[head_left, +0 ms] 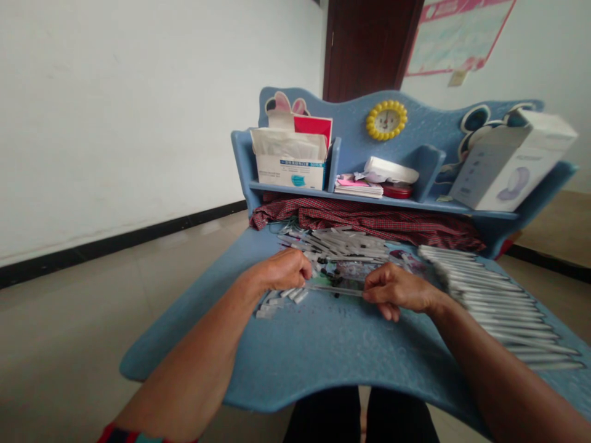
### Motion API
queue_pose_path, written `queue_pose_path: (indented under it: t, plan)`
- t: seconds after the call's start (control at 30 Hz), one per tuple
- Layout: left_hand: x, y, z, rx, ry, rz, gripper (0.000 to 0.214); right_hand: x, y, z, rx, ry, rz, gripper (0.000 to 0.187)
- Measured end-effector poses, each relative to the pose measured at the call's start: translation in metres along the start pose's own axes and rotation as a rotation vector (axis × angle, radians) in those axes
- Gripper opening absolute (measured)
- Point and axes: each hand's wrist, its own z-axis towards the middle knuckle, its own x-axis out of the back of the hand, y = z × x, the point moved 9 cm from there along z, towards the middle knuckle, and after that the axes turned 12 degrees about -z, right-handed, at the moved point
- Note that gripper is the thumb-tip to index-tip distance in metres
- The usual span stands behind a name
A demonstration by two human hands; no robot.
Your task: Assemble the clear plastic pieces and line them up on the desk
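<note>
A thin clear pen [337,290] runs level between both hands, just above the blue desk. My left hand [289,269] is closed at its left end, and the fingertips are partly hidden behind the knuckles. On the other end, my right hand [392,288] pinches it between thumb and finger. Short, clear pen caps [282,299] lie below my left hand. Behind the hands spreads a pile of clear pen parts [344,242], with small black pieces [331,272] at its near side. To the right lie many pens [498,307] side by side in a row.
A red checked cloth [369,219] lies along the desk [323,363] under a blue shelf. On the shelf stand a mask box [289,172], papers [357,187], a red tin [398,191] and a tilted white box [512,163]. A yellow-rimmed clock [386,120] sits on the backboard.
</note>
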Motion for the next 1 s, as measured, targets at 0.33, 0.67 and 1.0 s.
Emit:
queue_pose_path:
  t: [0.33, 0.67, 1.0]
  plan:
    - [-0.006, -0.003, 0.003, 0.009, -0.053, 0.088, 0.022, -0.008, 0.002, 0.009, 0.045, 0.034, 0.019, 0.019]
    - [-0.006, -0.001, 0.001, 0.019, -0.061, 0.002, 0.015, -0.005, -0.002, 0.007, 0.069, 0.038, 0.103, 0.025]
    - [0.004, 0.007, -0.002, 0.016, -0.004, -0.198, 0.013, 0.009, -0.002, 0.003, 0.130, 0.084, 0.245, 0.025]
